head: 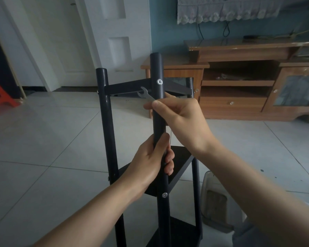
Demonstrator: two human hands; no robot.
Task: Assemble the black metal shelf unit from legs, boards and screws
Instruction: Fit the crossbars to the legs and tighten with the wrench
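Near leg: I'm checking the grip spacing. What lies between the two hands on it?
Only bare black tube of the near leg between left hand and right hand, head view.

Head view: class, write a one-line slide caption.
Left hand grips a shelf leg; right hand holds a wrench.

A: Any readable text, labels, brands or numbers in the head view?

B: None. Checked the black shelf unit [159, 107], its screw heads, the small wrench [145, 94] and the wooden cabinet [239, 82]. No print, sticker or marking resolves on any of them.

A: Entry: no legible text.

B: Agreed.
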